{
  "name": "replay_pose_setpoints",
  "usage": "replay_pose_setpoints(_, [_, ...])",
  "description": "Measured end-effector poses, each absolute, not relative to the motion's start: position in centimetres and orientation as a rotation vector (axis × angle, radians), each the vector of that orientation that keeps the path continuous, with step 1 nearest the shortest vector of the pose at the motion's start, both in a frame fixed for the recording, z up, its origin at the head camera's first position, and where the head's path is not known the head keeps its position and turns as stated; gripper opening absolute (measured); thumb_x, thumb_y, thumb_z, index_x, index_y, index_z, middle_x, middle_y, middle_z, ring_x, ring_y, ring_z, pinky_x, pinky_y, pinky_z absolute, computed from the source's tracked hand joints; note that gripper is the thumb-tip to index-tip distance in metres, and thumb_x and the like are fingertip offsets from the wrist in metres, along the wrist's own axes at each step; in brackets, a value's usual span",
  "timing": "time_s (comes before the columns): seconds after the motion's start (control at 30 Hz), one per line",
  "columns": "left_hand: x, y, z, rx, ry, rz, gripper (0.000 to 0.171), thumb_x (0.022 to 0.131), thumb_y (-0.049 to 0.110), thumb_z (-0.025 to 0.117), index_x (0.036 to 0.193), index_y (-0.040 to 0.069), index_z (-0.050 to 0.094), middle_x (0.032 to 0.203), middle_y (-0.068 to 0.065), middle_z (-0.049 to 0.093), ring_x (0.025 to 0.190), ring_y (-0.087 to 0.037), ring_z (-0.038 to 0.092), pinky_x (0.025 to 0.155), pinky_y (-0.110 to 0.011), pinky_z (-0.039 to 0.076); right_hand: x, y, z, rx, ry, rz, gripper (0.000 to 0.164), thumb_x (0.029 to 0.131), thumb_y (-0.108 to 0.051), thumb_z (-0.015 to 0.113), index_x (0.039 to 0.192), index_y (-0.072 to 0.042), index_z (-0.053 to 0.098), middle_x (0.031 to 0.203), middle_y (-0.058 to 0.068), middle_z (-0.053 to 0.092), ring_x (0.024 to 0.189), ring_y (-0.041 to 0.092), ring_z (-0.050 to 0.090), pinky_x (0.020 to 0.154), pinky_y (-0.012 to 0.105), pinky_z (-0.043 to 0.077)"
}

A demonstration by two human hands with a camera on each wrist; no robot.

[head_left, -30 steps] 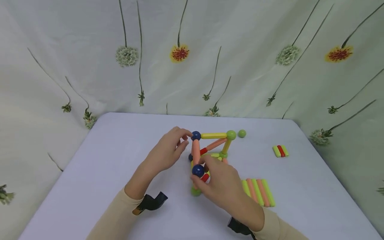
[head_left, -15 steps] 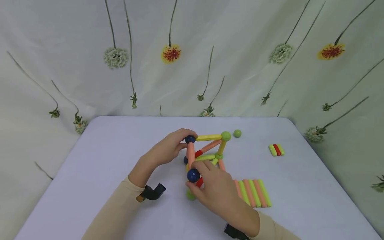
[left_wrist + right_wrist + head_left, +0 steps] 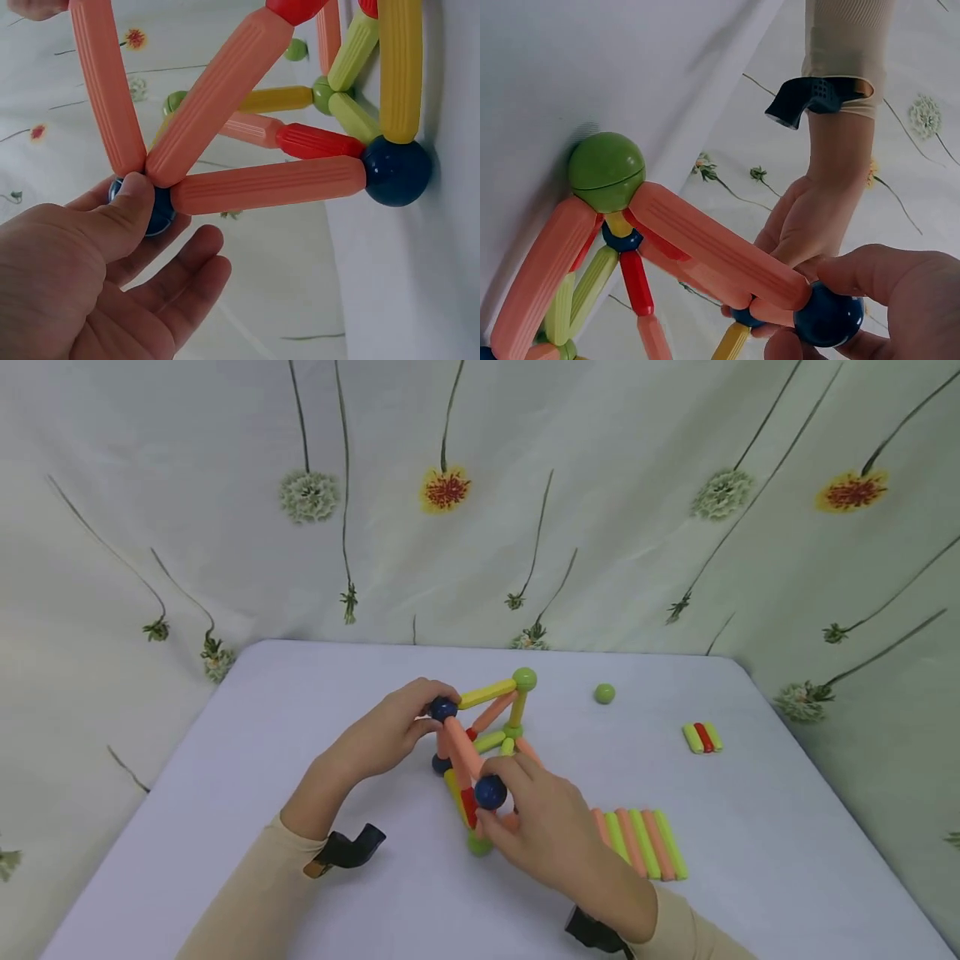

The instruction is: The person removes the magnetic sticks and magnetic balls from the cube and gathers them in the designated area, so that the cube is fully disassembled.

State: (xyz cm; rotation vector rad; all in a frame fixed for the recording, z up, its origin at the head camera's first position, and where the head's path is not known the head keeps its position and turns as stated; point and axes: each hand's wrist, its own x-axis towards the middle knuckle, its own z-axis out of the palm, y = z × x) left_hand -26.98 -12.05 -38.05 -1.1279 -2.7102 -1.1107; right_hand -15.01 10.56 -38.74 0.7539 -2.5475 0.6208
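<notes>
Frame of coloured sticks and balls (image 3: 491,742) is on the table (image 3: 247,735), about midway between its left and right edges, and it is located between the left hand (image 3: 378,739) and the right hand (image 3: 551,818) of one person. The left hand pinches a blue ball (image 3: 443,708) at the frame's upper left corner, with the thumb on one side and fingers on the other; its two last fingers are away from the ball. The right hand pinches a second blue ball (image 3: 491,792), which is closer to the person. One salmon stick (image 3: 465,747) joins these two balls, so the hands are apart but connected through it. On the side facing the far edge, a green ball (image 3: 525,678) tops the frame. Beside the right hand, partly hidden, I see a row of sticks (image 3: 637,845). A loose green ball (image 3: 604,693) is near the far edge, and three short sticks (image 3: 702,737) lie toward the right edge.
</notes>
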Motion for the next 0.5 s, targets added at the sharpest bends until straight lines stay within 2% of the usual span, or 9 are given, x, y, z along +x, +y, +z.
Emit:
replay_pose_setpoints(0.27, [-23.6, -15.9, -37.1, -0.982, -2.824, -1.005, 0.04, 0.089, 0.01, 0.071, 0.124, 0.012, 0.053, 0.117, -0.003, 0.055, 0.106, -0.02, 0.058, 0.092, -0.042, 0.05, -15.3, 10.0, -38.5, 0.735, -2.595, 0.684, 0.036, 0.08, -0.015, 0.073, 0.113, -0.017, 0.058, 0.103, -0.003, 0.061, 0.061, 0.004, 0.048, 0.056, 0.018, 0.046])
replay_pose_setpoints(0.5, [-19.5, -17.5, -36.1, -0.894, -2.906, -0.762, 0.044, 0.081, 0.023, 0.08, 0.118, 0.017, 0.056, 0.1, 0.006, 0.054, 0.097, -0.015, 0.059, 0.084, -0.036, 0.053, -15.7, 10.0, -38.6, 0.766, -2.56, 0.746, 0.037, 0.079, -0.006, 0.07, 0.113, -0.014, 0.059, 0.1, -0.003, 0.06, 0.071, 0.007, 0.053, 0.062, 0.021, 0.048])
